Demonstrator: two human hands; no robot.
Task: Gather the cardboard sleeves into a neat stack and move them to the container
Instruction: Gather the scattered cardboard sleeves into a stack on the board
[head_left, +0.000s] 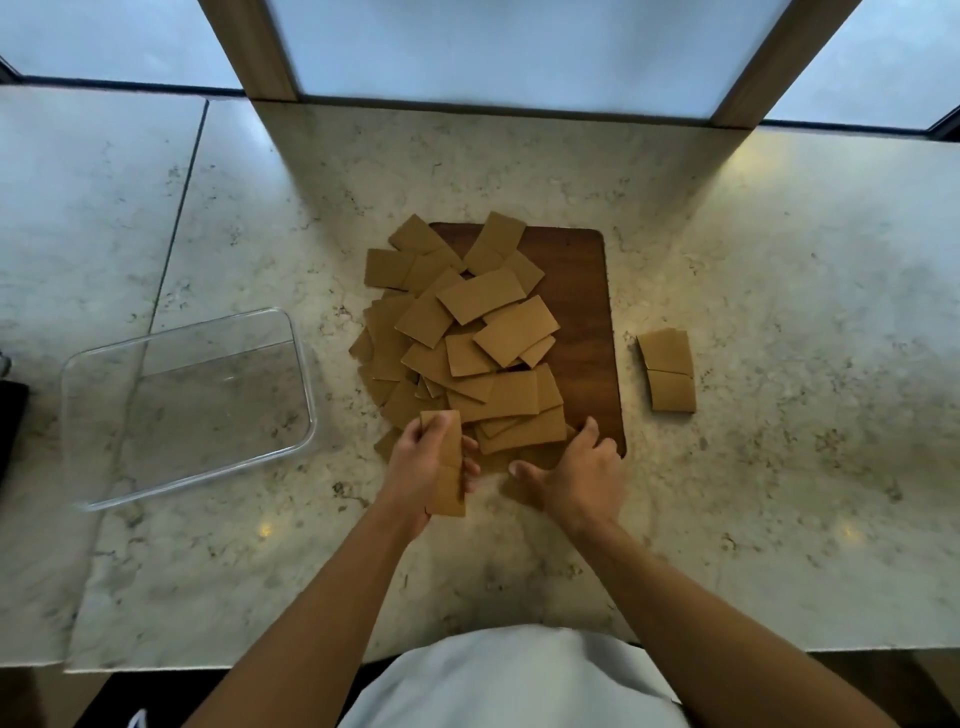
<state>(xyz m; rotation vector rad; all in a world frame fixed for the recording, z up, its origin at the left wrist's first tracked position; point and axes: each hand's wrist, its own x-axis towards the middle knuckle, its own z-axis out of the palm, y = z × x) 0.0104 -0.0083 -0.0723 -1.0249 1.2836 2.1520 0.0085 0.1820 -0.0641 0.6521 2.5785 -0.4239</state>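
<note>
A loose pile of several brown cardboard sleeves (467, 332) covers the left part of a dark wooden board (582, 312) and spills onto the counter. My left hand (421, 467) grips a small upright bunch of sleeves (451, 488) at the pile's near edge. My right hand (582, 470) lies spread, fingers on the pile's near right corner and the board's edge, holding nothing that I can see. A clear plastic container (187, 405) stands at the left with nothing in it.
A small separate group of sleeves (667, 371) lies on the marble counter (779, 312) to the right of the board. Wooden window posts (249, 52) rise at the back. A dark object (10, 410) sits at the far left edge.
</note>
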